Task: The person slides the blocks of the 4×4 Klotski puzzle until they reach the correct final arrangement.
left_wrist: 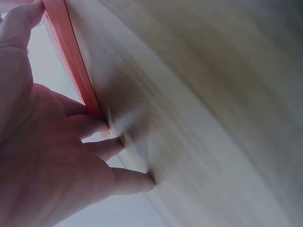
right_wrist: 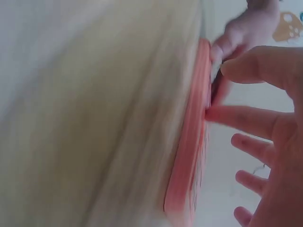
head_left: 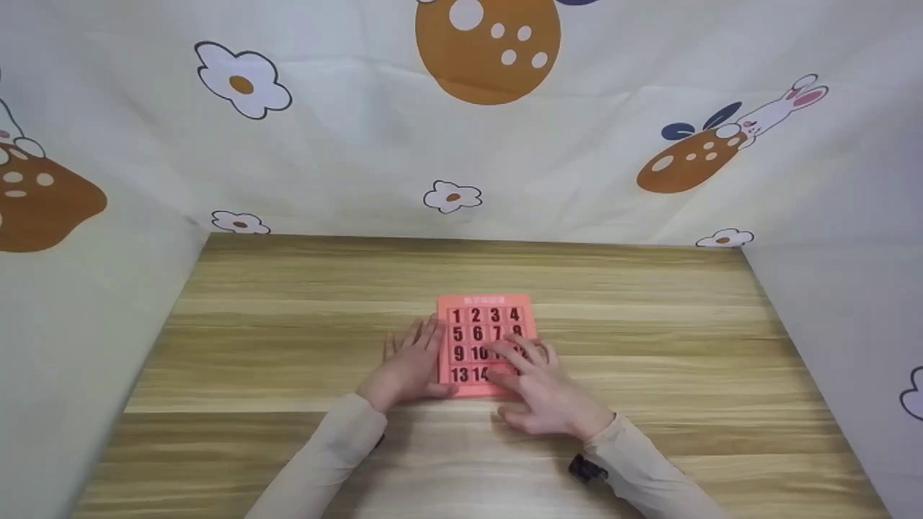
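A pink number slide puzzle lies flat on the table, its black-numbered tiles in rows starting 1, 2, 3, 4. My left hand rests along its left side, fingers extended and thumb at the lower left corner. In the left wrist view, this hand's fingertips meet the tabletop beside the pink frame. My right hand is spread over the puzzle's lower right, covering several tiles. Its index fingertip touches the puzzle face in the right wrist view, while the thumb and other fingers stand apart from it.
The wood-grain table surrounds the puzzle. Behind it and at both sides hang pale cloth walls printed with flowers, rabbits and orange fruit shapes. A small black device sits at the right wrist.
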A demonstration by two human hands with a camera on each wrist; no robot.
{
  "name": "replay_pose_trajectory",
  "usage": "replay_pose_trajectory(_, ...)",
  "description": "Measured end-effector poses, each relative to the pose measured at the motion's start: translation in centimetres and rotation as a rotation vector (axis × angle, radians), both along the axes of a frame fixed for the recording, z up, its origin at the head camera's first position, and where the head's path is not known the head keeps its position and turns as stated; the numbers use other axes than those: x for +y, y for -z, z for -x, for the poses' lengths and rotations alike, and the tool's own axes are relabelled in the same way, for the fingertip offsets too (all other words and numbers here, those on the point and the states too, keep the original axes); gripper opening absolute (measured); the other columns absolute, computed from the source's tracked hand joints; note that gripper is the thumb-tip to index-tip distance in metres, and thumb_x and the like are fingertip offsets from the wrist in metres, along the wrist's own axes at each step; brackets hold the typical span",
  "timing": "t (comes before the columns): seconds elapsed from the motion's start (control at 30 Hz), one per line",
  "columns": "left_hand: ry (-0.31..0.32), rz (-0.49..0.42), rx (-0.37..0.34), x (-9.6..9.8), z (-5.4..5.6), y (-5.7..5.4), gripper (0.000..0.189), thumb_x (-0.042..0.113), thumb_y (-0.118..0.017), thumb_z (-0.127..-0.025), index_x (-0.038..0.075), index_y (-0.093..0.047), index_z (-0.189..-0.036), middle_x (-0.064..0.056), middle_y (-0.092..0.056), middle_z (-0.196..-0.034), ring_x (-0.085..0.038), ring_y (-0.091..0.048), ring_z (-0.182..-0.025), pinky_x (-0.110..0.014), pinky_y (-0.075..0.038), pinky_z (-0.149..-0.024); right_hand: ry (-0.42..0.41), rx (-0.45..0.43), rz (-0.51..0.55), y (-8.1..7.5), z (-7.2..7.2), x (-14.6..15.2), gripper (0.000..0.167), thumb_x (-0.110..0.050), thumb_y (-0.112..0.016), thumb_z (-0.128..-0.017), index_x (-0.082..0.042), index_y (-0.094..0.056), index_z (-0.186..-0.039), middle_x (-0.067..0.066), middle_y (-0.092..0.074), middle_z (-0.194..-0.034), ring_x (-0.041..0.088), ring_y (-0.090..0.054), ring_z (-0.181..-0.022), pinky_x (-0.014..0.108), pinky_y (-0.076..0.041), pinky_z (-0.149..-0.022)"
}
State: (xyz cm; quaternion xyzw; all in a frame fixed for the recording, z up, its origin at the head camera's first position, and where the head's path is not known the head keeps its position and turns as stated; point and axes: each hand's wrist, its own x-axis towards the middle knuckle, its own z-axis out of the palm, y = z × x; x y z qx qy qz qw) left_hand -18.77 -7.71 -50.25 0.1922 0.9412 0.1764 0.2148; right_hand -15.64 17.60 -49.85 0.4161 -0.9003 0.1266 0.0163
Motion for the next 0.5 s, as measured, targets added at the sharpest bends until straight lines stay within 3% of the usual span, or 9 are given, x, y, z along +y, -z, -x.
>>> replay_pose_trajectory(0.13, 0.004, 0.002, 0.0, 0.1, -0.1, -0.1, 0.108, 0.052, -0.07, -0.081, 0.001, -0.009, -0.154, -0.015, -0.003, -0.16, -0.038, -0.001, -0.144, -0.068, -0.001, -0.108, 0.037, 0.019, 0.037, -0.1, 0.0, 0.9, 0.046, -0.035, -0.071, -0.079, -0.011, -0.069, -0.118, 0.012, -0.037, -0.149, 0.042, -0.028, -0.135, 0.07, -0.023, -0.101)
replay_pose_trajectory(0.33, 0.005, 0.003, 0.006, -0.2, -0.2, -0.1, 0.108, 0.054, -0.069, -0.081, 0.002, -0.009, -0.154, -0.015, -0.002, -0.16, -0.038, -0.001, -0.144, -0.068, 0.0, -0.108, 0.154, 0.078, 0.127, -0.2, 0.2, 3.2, 0.02, -0.026, -0.075, -0.073, -0.011, -0.074, -0.087, 0.014, -0.049, -0.137, 0.04, -0.035, -0.13, 0.064, -0.024, -0.1)
replay_pose_trajectory(0.4, -0.001, -0.006, 0.007, -0.3, -0.2, -0.1, 0.109, 0.054, -0.07, -0.081, 0.002, -0.009, -0.154, -0.015, -0.002, -0.16, -0.038, -0.001, -0.144, -0.067, 0.0, -0.108, 0.143, 0.058, 0.129, -0.1, 0.1, 3.3, 0.017, -0.025, -0.075, -0.073, -0.013, -0.073, -0.085, 0.013, -0.049, -0.137, 0.039, -0.035, -0.131, 0.064, -0.023, -0.1)
replay_pose_trajectory(0.5, -0.003, -0.017, 0.012, -0.5, -0.2, 0.1, 0.109, 0.053, -0.071, -0.08, 0.001, -0.01, -0.154, -0.017, -0.004, -0.16, -0.039, -0.002, -0.144, -0.068, -0.001, -0.108, 0.069, 0.024, 0.108, 0.4, -0.1, 3.0, 0.025, -0.027, -0.073, -0.076, -0.012, -0.073, -0.095, 0.015, -0.045, -0.141, 0.04, -0.033, -0.131, 0.066, -0.024, -0.101)
